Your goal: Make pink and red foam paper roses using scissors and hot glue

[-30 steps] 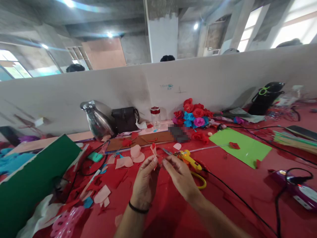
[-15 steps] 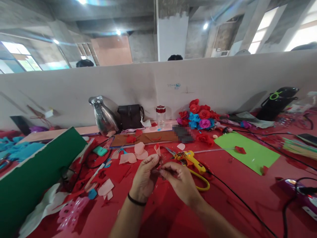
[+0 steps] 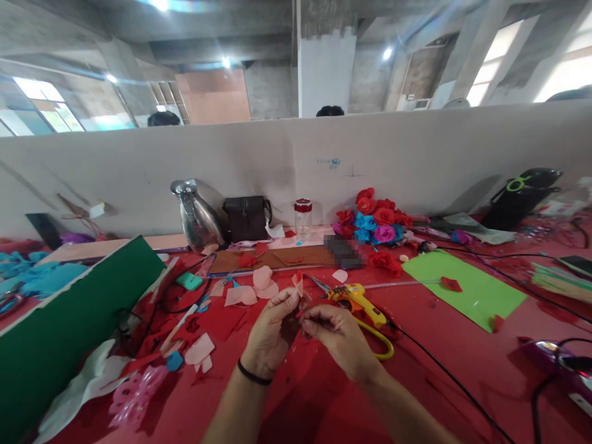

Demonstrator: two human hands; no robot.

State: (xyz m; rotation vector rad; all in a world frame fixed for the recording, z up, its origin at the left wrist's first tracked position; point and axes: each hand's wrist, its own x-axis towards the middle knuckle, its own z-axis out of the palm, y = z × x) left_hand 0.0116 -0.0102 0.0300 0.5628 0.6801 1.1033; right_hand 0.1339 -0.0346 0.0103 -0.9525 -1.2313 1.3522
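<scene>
My left hand, with a dark band at the wrist, is closed around a small curled pink-red paper petal, which sticks up above the thumb. Close beside it, my right hand pinches at the petal's lower end. Whatever lies between the right fingertips is too small and hidden to make out. Just right of the hands lies a yellow glue gun, its black cord trailing to the lower right. Scissors with a yellow handle lie partly under the gun. Loose pale pink petals are scattered left of the hands.
A green board stands tilted at left. Along the partition are a steel jug, a black bag, a glass jar and a bunch of paper roses. A light green sheet lies at right.
The whole view has shifted slightly. Both hands stay together at the petal, with the right fingertips moved only a little at its lower end.
</scene>
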